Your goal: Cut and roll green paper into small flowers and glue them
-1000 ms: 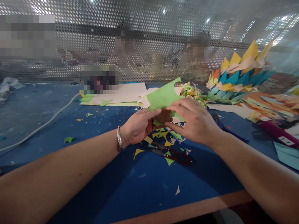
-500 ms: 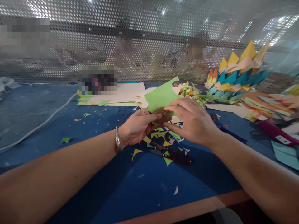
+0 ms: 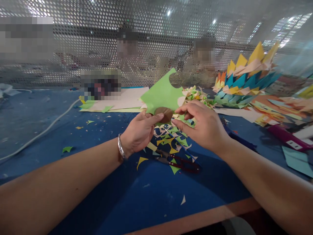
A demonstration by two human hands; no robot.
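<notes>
My left hand (image 3: 141, 132), with a silver bangle at its wrist, pinches a sheet of green paper (image 3: 161, 94) between thumb and fingers. Curved notches are cut into the sheet's edges. Under the left thumb a brown rounded piece (image 3: 167, 115), perhaps card, lies against the lower part of the paper. My right hand (image 3: 201, 125) is beside the paper's lower right edge, thumb and index finger apart; whether a fingertip touches the edge I cannot tell. Below the hands, small thread snips (image 3: 179, 163) with dark red handles lie among paper offcuts (image 3: 171, 142).
Large pale sheets (image 3: 127, 98) lie at the back. A layered folded-paper piece (image 3: 246, 78) stands back right, near a purple tool (image 3: 288, 137) and light-blue paper (image 3: 297, 160). A white cable (image 3: 46, 130) runs along the left. Perforated metal (image 3: 156, 42) closes off the table's back, people beyond it.
The green paper has tilted more upright and turned to face me, showing more of the brown piece. My right fingers have drawn back from the brown piece toward the paper's right edge.
</notes>
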